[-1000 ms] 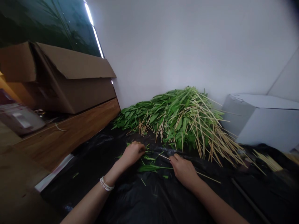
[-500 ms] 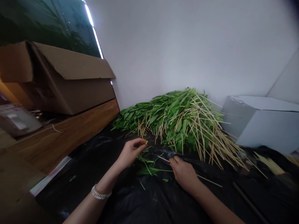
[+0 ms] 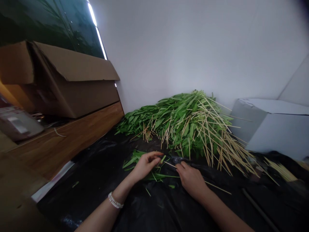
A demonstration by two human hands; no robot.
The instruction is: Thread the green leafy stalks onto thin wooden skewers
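My left hand [image 3: 145,165], with a beaded bracelet at the wrist, pinches a short green stem [image 3: 163,159] between thumb and fingers. Closed around a thin wooden skewer [image 3: 170,164] is my right hand [image 3: 192,179]; the skewer's tip points left, close to the green stem. Whether the tip touches the stem I cannot tell. Green leaves [image 3: 133,159] show behind and beside my left hand, and more leafy cuttings lie on the black plastic sheet [image 3: 116,183] under both hands.
A large heap of leafy stems [image 3: 169,109] with many wooden skewers [image 3: 217,141] sticking out lies against the wall. At right stands a white box [image 3: 285,129], with a bundle of skewers [image 3: 281,169] in front. An open cardboard box [image 3: 91,96] is on the left.
My left hand has moved right, bringing the green stem up to the skewer's tip. Leaves now show to the left of that hand. My right hand has hardly moved.
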